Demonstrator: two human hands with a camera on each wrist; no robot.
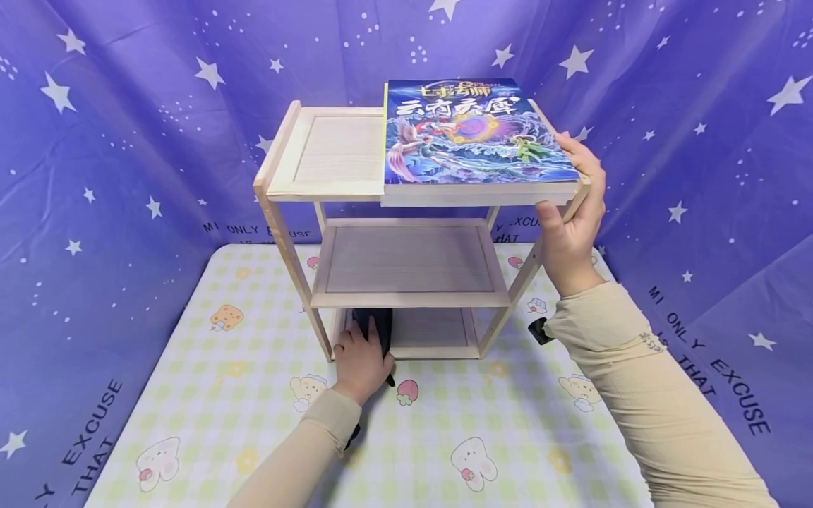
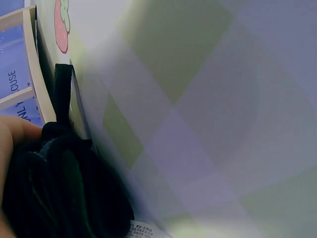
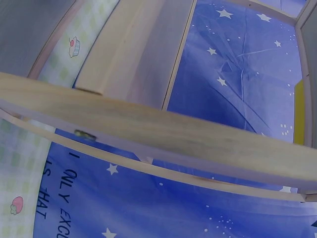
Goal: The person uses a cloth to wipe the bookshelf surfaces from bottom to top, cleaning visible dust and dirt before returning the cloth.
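A three-tier wooden shelf rack (image 1: 284, 243) stands on the table. On the right part of its top tier lies a thick book (image 1: 470, 137) with a blue illustrated cover. My right hand (image 1: 574, 229) grips the rack's upper right side, thumb in front, beside the book. At the bottom tier, my left hand (image 1: 360, 363) holds a dark folded cloth (image 1: 383, 321), partly over the front edge. The left wrist view shows the cloth's layers, a loop (image 2: 63, 91) and a white label (image 2: 142, 230). A wooden upright (image 3: 163, 130) crosses the right wrist view; the right fingers are out of sight there.
The middle tier (image 1: 409, 257) sits just above my left hand. A checked cloth with cartoon prints covers the table (image 1: 209, 416). Purple curtains (image 1: 146, 141) with white stars hang behind and on both sides.
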